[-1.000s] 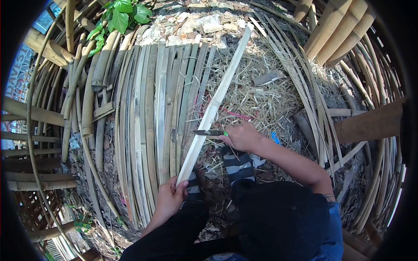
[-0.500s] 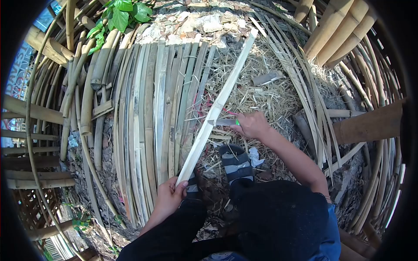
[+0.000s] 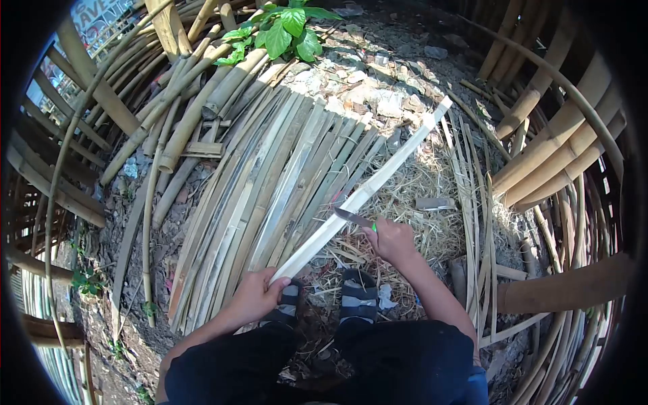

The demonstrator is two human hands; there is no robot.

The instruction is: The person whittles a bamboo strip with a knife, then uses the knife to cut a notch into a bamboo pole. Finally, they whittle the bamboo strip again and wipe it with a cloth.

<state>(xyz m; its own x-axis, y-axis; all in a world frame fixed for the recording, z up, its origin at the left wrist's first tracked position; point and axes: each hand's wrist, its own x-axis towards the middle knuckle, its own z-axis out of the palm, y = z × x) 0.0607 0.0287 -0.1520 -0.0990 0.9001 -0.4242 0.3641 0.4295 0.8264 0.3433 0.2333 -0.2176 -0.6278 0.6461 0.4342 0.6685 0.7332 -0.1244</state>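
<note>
My left hand (image 3: 260, 295) is closed around the near end of a long, pale split bamboo strip (image 3: 378, 179), its thumb lying on top. The strip slants up and to the right, away from my feet. My right hand (image 3: 393, 240) grips a knife (image 3: 354, 218) by its handle, of which only a bit of green shows. The knife's dark blade lies across the strip near its middle, its tip pointing left. My fingers hide the rest of the handle.
Several split bamboo strips (image 3: 270, 169) lie side by side on the left. Shavings (image 3: 432, 233) cover the ground beyond my sandals (image 3: 358, 297). Thin strips (image 3: 470, 202) lie at the right, near thick bamboo poles (image 3: 560, 152). A leafy plant (image 3: 287, 34) grows at the back.
My view has turned, so the scene appears shifted and tilted. The strip slants further to the right, and my knees have come closer together. Both hands keep their holds.
</note>
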